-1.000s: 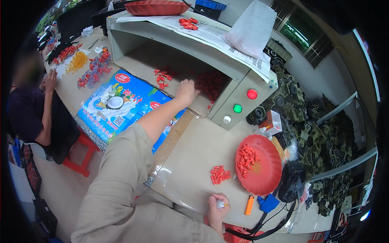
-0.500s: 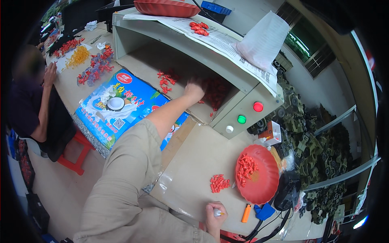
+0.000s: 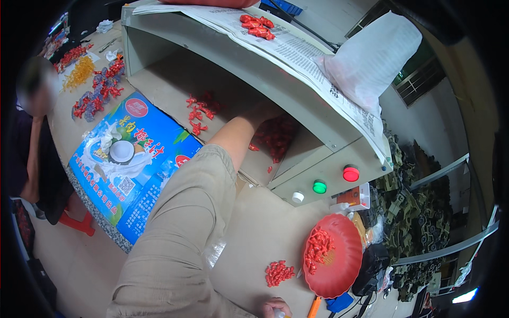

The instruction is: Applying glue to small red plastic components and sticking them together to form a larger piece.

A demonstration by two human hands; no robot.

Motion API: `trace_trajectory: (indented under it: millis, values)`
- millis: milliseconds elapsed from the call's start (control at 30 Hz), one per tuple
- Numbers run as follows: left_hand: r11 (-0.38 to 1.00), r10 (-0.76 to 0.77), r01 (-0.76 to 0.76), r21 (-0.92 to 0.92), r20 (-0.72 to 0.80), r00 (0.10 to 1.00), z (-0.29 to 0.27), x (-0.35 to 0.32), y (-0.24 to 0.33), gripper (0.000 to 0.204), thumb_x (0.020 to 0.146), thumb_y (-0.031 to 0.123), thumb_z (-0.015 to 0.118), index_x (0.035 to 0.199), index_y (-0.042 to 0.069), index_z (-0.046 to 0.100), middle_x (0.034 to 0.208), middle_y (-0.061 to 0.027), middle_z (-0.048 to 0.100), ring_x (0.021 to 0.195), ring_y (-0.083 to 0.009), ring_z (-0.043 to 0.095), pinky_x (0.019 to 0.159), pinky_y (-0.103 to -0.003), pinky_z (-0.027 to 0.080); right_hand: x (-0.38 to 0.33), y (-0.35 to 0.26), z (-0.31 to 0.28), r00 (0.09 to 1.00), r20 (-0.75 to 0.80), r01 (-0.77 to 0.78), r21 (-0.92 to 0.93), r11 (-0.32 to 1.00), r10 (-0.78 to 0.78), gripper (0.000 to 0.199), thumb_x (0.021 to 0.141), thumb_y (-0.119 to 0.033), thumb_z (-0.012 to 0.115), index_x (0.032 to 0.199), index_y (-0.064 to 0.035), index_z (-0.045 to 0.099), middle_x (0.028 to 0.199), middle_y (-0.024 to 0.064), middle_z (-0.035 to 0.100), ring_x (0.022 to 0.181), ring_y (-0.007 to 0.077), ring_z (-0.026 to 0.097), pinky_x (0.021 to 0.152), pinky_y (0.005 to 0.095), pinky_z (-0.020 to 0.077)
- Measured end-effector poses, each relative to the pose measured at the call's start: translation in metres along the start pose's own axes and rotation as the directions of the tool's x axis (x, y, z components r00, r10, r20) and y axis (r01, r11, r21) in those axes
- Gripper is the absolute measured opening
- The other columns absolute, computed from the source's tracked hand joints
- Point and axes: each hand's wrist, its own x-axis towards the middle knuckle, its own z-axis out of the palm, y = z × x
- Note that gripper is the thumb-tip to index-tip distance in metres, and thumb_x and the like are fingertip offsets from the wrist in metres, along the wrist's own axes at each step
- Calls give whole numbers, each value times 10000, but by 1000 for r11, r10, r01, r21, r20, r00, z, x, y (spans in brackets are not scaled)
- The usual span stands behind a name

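Note:
My left arm reaches into the open front of a grey metal box (image 3: 313, 153). There my left hand (image 3: 265, 109) lies in shadow under its roof, so its fingers are hidden. Just beside and beyond it is a heap of small glossy red plastic figures (image 3: 281, 132), and a looser cluster of red figures (image 3: 199, 108) sits farther left. At the lower edge my right hand (image 3: 277, 306) is closed round a small white bottle (image 3: 279, 314), partly cut off by the frame. A little pile of red pieces (image 3: 279, 273) rests on the table beyond that hand.
A fluted red bowl (image 3: 347, 265) with red pieces stands at right, near an orange stick-like object (image 3: 315, 306). Blue printed cardboard (image 3: 122, 169) covers the left tabletop. Newspaper, red figures (image 3: 257, 26) and a white bag (image 3: 371, 58) top the box. A person (image 3: 32, 143) sits at left.
My left hand has gone deeper into the box, into the shadow. The view has shifted closer to the box, and my right hand now shows lower, at the bottom edge, with the bottle.

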Motion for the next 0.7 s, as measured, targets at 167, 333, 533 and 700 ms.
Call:
trace_trajectory:
  millis: [167,333,533,700]
  values:
    - [988,123,-120,-95,30,992,-10,2,27,513,815,477,363,1093,75,517,1100,-181,509,1014,-323,482,878,-389,374,-5,9,-4,1000,-16,-15,-48,999,15,130,741,43,558,842,-35,535,836,110,539,730,174,508,671,282,419]
    - [996,94,-93,-18,94,991,8,-10,-27,586,759,569,406,1104,112,527,1116,-175,501,1012,-319,488,873,-375,381,2,-1,7,999,-35,19,-39,999,-20,99,727,37,573,794,-31,546,821,105,545,726,169,506,667,279,419]
    - [937,-341,295,187,312,886,-21,-33,54,541,790,532,376,1095,114,533,1121,-166,501,1012,-303,493,871,-372,383,-1,-9,16,965,-221,-149,-14,989,142,72,717,9,588,761,-35,552,827,86,546,746,155,509,666,261,416]
    - [929,-370,370,-23,-28,928,-40,-46,47,422,814,420,389,1013,86,553,1033,-182,527,955,-330,505,842,-392,395,-2,1,18,975,-193,-107,36,994,112,49,694,25,600,720,12,560,714,76,552,627,113,495,594,220,390]
